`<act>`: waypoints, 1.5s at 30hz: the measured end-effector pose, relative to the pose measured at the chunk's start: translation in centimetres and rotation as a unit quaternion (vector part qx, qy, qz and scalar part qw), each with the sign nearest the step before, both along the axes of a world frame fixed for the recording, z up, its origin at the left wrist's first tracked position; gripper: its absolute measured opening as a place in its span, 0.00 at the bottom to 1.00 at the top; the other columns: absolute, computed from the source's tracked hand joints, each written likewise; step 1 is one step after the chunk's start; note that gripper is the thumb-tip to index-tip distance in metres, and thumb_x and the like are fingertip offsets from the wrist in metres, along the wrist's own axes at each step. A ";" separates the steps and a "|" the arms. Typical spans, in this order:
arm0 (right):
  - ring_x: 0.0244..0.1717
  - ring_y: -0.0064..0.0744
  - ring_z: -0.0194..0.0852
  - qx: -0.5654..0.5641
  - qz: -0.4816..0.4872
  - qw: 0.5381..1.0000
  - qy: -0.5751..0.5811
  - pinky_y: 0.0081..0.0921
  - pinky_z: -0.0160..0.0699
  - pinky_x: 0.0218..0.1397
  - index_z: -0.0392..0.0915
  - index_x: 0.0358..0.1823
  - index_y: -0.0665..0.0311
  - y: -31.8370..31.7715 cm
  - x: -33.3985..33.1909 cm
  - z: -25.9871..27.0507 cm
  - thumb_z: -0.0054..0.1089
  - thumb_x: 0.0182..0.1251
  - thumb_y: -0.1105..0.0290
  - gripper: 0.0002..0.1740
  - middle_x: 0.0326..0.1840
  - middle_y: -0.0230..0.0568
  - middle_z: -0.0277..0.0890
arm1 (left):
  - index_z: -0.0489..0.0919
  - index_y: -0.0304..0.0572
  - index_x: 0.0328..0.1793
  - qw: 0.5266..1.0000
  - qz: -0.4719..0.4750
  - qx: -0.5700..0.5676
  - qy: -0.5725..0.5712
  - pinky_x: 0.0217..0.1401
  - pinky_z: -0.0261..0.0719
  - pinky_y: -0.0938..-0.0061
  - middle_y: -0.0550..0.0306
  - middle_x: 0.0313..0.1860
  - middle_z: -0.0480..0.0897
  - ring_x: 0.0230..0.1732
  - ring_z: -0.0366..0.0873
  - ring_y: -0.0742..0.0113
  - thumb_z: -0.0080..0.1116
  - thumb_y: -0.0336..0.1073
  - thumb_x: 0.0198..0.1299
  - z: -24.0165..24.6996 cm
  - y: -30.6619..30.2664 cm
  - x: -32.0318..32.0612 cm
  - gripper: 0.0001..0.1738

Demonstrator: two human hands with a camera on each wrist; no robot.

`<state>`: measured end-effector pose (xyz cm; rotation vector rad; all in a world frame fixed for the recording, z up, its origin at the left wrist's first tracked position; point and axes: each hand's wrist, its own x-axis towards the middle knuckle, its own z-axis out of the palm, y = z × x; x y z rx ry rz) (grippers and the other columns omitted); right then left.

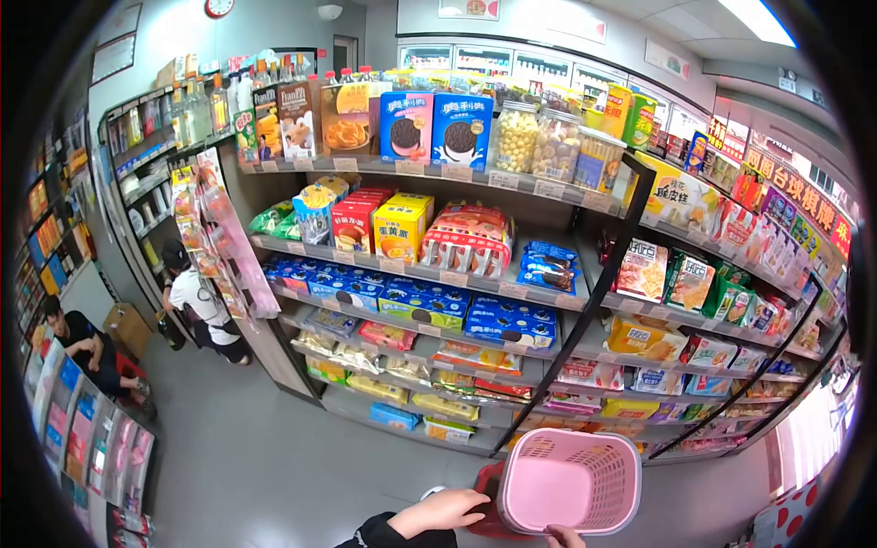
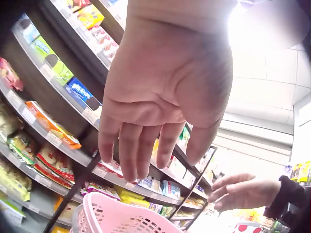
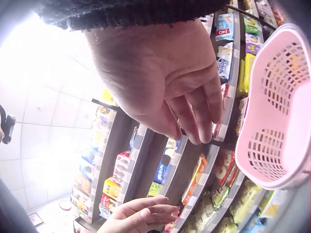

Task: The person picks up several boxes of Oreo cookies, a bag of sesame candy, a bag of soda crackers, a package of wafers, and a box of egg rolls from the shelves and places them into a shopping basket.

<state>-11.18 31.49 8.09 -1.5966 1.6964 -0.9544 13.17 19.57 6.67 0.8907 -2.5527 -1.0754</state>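
A pink plastic shopping basket [image 1: 571, 489] with slotted sides stands at the bottom of the head view, its inside bare. Beside its left side is my left hand [image 1: 445, 510], fingers stretched toward it; in the left wrist view this hand [image 2: 165, 92] holds nothing and its fingers hang loosely. My right hand [image 1: 565, 537] is at the basket's near rim, mostly cut off by the frame edge. The right wrist view shows the right hand [image 3: 160, 82] with relaxed fingers and nothing in them, the basket [image 3: 272, 160] off to one side.
A snack shelf [image 1: 420, 265] fills the middle, with blue cookie boxes [image 1: 512, 320] and a yellow box [image 1: 402, 228]. Something red [image 1: 491, 522] shows beneath the basket. At left, one person sits [image 1: 87, 352] and another in white [image 1: 201, 301] faces shelves.
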 end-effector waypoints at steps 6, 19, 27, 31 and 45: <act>0.41 0.37 0.70 -0.020 0.019 0.998 -0.051 0.25 0.66 0.46 0.71 0.41 0.70 1.2 2.3 0.1 0.51 0.55 0.71 0.13 0.38 0.48 0.72 | 0.68 0.40 0.51 0.997 0.081 -0.009 -0.007 0.44 0.70 0.67 0.47 0.43 0.73 0.43 0.71 0.51 0.47 0.44 0.54 0.5 3.8 4.3 0.21; 0.44 0.38 0.69 -0.037 0.182 0.983 -0.015 0.26 0.65 0.48 0.69 0.42 0.68 -4.0 12.7 -0.5 0.47 0.56 0.72 0.12 0.39 0.45 0.72 | 0.68 0.41 0.51 0.981 0.188 0.039 -0.004 0.43 0.70 0.70 0.47 0.43 0.73 0.42 0.73 0.55 0.49 0.44 0.52 3.0 4.4 16.1 0.22; 0.39 0.40 0.71 0.034 0.225 0.973 -0.043 0.27 0.69 0.42 0.70 0.43 0.65 -10.2 26.9 -0.8 0.48 0.55 0.69 0.14 0.37 0.46 0.73 | 0.71 0.38 0.47 0.960 0.277 0.025 -0.041 0.44 0.70 0.69 0.45 0.42 0.74 0.42 0.72 0.52 0.51 0.44 0.50 1.1 2.4 31.0 0.21; 0.41 0.42 0.70 0.009 0.277 0.961 -0.017 0.28 0.69 0.43 0.68 0.44 0.64 -12.6 31.6 -0.7 0.46 0.56 0.69 0.14 0.40 0.46 0.71 | 0.72 0.39 0.46 0.950 0.308 0.016 -0.045 0.42 0.71 0.69 0.47 0.41 0.75 0.41 0.72 0.52 0.51 0.43 0.50 0.9 1.2 35.3 0.20; 0.39 0.35 0.72 0.079 0.314 0.943 -0.078 0.26 0.69 0.43 0.66 0.46 0.68 -22.6 37.3 -3.9 0.47 0.56 0.69 0.16 0.40 0.45 0.71 | 0.71 0.40 0.47 0.946 0.315 0.077 -0.029 0.38 0.72 0.70 0.47 0.40 0.75 0.38 0.74 0.55 0.51 0.42 0.50 -1.2 -8.4 39.2 0.20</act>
